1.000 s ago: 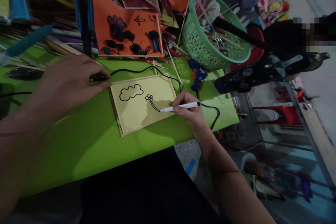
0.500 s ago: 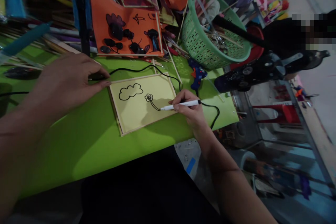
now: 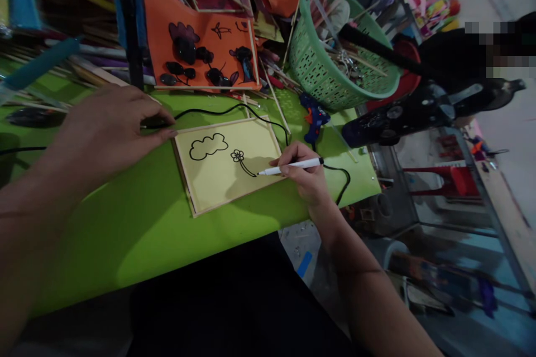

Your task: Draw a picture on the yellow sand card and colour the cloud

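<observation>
A yellow sheet (image 3: 218, 184) edged with thin wooden strips lies on the green table (image 3: 159, 245). It bears a black cloud outline (image 3: 208, 146) and a flower (image 3: 237, 155) with a curved double-line stem. My right hand (image 3: 305, 173) is closed around a white marker (image 3: 293, 166), its tip at the lower end of the stem. At the sheet's upper left corner is my left hand (image 3: 113, 122), thumb and forefinger by the corner near a black cable; what lies between its fingers, if anything, is too small to tell.
An orange framed panel (image 3: 205, 56) with dark shapes stands behind the sheet. Right of it are a green basket (image 3: 343, 72) of tools and sticks and a blue glue gun (image 3: 314, 117). A black cable (image 3: 218, 111) loops behind the sheet. A dark-clad person (image 3: 444, 106) is at the right.
The marker and my right hand have shifted very slightly to the right, the tip now just beside the stem's end. My left hand has not visibly moved.
</observation>
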Demonstrator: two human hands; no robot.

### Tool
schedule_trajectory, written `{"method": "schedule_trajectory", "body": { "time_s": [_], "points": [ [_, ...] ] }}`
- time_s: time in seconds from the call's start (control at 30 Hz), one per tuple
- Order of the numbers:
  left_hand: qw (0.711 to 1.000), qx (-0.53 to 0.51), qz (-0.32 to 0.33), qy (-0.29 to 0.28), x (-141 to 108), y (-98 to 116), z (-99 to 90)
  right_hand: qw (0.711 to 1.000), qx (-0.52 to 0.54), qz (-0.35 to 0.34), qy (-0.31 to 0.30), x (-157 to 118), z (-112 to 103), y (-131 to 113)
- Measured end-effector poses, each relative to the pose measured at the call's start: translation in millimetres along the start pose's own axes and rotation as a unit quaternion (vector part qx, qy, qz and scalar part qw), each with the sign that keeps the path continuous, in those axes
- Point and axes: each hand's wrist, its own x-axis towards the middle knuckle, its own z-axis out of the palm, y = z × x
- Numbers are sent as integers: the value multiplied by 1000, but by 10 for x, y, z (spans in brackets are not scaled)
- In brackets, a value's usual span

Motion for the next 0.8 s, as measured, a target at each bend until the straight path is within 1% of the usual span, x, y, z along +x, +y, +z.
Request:
{"method": "schedule_trajectory", "body": {
  "time_s": [0.33,0.57,0.8],
  "points": [
    [1000,3,-2,-17,16,-13,-20,1000,-19,-6,-4,-13,11,-20],
    [1000,-5,-6,-18,11,-15,-33,999,-28,21,7,-35,30,-37],
    [1000,-13,0,-24,0,-28,-26,999,-39,12,6,-44,40,-41]
  ]
}}
